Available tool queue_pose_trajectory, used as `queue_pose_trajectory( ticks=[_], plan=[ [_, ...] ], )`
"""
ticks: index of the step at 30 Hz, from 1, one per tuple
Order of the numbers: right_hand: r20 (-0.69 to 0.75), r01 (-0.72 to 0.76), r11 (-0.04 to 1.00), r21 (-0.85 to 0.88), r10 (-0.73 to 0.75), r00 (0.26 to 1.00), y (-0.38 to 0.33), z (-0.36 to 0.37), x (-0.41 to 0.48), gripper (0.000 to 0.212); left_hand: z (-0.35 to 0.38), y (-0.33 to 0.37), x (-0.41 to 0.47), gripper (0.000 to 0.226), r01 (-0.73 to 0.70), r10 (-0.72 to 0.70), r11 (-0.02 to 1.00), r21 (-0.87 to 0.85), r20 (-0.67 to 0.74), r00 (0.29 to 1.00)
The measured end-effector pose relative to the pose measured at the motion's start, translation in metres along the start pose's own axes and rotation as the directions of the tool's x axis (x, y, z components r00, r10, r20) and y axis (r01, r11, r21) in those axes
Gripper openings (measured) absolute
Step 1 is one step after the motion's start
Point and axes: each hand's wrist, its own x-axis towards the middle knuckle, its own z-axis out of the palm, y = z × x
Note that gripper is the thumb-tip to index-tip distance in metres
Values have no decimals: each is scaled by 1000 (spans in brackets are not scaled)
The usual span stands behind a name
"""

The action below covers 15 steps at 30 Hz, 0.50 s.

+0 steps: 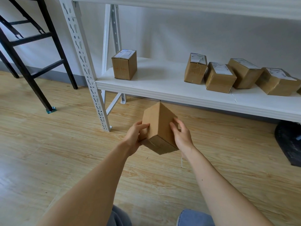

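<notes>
I hold a small brown cardboard box [158, 128] tilted in the air above the wooden floor, just in front of the low white shelf [162, 86]. My left hand [136, 137] grips its left side and underside, thumb curled over the near face. On the box's right face lies my right hand [181, 133], fingers spread and bent against the cardboard. The box's far and bottom faces are hidden.
On the shelf one labelled box [124, 64] stands alone at the left, and several labelled boxes [219, 77] crowd the right. A white slotted shelf post [91, 79] rises at the left. A black frame [32, 62] stands further left. A dark object [290, 141] lies at the right.
</notes>
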Motion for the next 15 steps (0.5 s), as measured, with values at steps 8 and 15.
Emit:
queue_pose_trajectory(
  ticks=[8, 15],
  plan=[
    [161, -218, 967, 132, 196, 967, -1, 8, 0, 90, 11, 4, -10, 60, -62, 61, 998, 11, 114, 992],
    [204, -261, 955, 141, 230, 952, 2, 10, 0, 94, 4, 3, -10, 79, 29, -39, 994, 105, 93, 995]
  ],
)
